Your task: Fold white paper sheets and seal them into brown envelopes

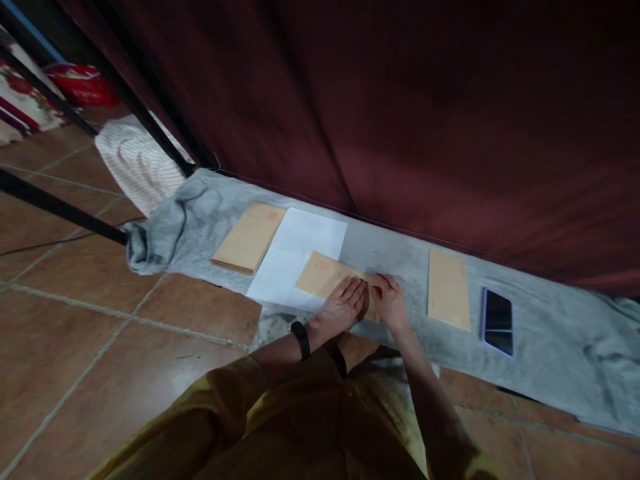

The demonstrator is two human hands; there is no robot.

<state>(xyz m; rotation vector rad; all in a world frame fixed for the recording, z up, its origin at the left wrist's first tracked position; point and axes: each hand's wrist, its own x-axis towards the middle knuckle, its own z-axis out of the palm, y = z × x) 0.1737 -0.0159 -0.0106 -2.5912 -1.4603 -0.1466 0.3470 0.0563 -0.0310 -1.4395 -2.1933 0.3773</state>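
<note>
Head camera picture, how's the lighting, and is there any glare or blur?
Head view: dim overall, the dark red curtain fading nearly to black at upper right; head view: a pale sheen on the floor tiles at lower left; head view: red print on the envelope under the left hand too small and soft to read.

Grey cloth beneath stacked envelopes, white paper, separate envelope, phone.
</note>
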